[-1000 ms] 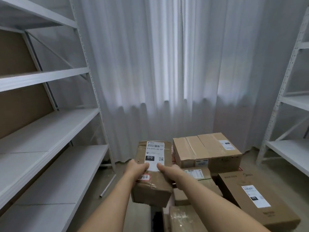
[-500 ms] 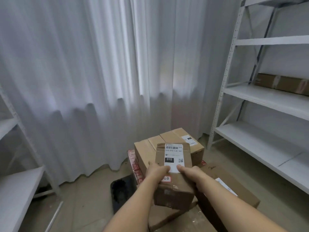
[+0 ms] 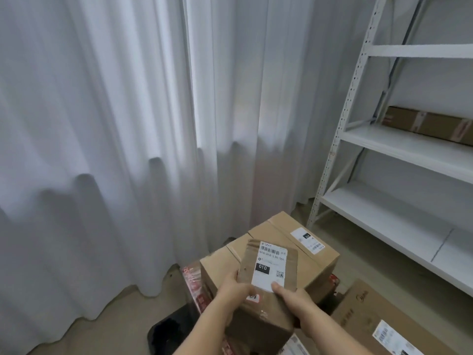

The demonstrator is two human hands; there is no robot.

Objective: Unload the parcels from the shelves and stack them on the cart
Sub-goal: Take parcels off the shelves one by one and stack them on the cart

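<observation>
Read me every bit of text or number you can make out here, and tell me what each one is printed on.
"010": black patch on the white label of the held parcel.
"010-010-L30-551", roughly: under that label's barcode.
Red handwriting on the small sticker by the left hand: unreadable.
Label on the big box behind: too blurred.
Print on the lower right carton: too faint.

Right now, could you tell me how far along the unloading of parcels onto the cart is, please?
Done: several boxes already sit stacked on the cart, among them a large taped box. In hand: the left hand and right hand grip a small labelled box over that stack. Left: at least one long box is on the right-hand shelf.
</observation>
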